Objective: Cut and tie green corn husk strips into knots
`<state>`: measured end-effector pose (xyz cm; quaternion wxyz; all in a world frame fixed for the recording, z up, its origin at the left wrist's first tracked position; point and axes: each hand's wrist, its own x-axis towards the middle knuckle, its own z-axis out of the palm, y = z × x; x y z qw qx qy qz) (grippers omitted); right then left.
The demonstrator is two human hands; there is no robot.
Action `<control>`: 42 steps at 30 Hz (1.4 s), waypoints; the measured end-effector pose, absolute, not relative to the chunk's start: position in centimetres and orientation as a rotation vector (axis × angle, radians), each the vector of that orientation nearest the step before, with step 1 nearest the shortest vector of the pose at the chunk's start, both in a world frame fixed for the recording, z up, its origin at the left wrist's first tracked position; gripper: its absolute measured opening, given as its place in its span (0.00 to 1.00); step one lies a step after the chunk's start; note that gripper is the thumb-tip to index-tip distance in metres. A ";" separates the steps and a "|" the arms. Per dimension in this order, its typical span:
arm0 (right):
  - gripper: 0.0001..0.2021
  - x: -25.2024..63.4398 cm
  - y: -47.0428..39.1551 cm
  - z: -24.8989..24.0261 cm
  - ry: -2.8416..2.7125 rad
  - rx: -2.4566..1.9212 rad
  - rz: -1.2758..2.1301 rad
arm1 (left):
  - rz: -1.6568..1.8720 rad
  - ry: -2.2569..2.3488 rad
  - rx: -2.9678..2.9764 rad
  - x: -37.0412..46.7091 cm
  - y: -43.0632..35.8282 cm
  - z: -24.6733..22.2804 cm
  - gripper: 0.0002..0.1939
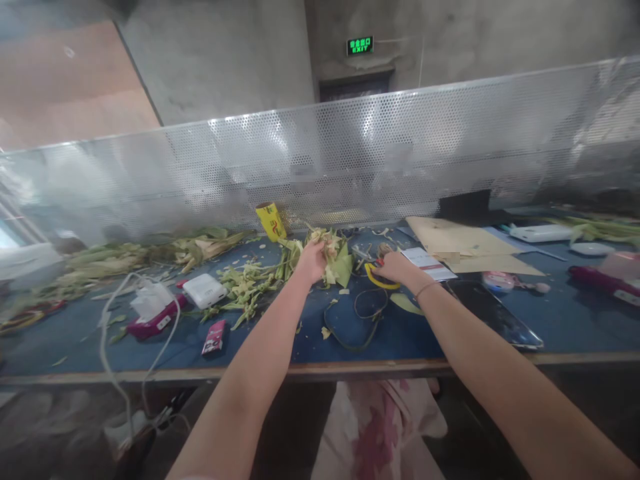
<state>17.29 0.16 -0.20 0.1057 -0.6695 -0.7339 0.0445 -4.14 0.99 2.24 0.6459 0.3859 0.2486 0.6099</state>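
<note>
My left hand (312, 262) is closed around a bundle of pale green and cream husk leaves (339, 257) above the blue tabletop. To its right, my right hand (395, 268) has its fingers bent together at a yellow curved handle (381, 277) with a bit of red on it. The tool's full shape is hidden by the fingers and blur. A thin dark cord (373, 327) lies in loops just in front. Beside the bundle, on the left, are loose green trimmings (249, 287). One flat leaf (406, 304) rests below my right hand.
A yellow cup-like container (271, 221) stands behind. Left are a white box (204, 291), a pink packet (214, 337), a magenta tissue holder (153, 323) and a white cable (106, 333). Right are brown paper (463, 240) and a dark tablet (493, 313). A perforated metal screen (350, 147) borders the back.
</note>
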 end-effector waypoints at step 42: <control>0.08 14.5 -0.9 0.5 -1.572 -0.929 0.715 | 1.120 0.909 1.762 -2.5 -0.2 1.3 0.28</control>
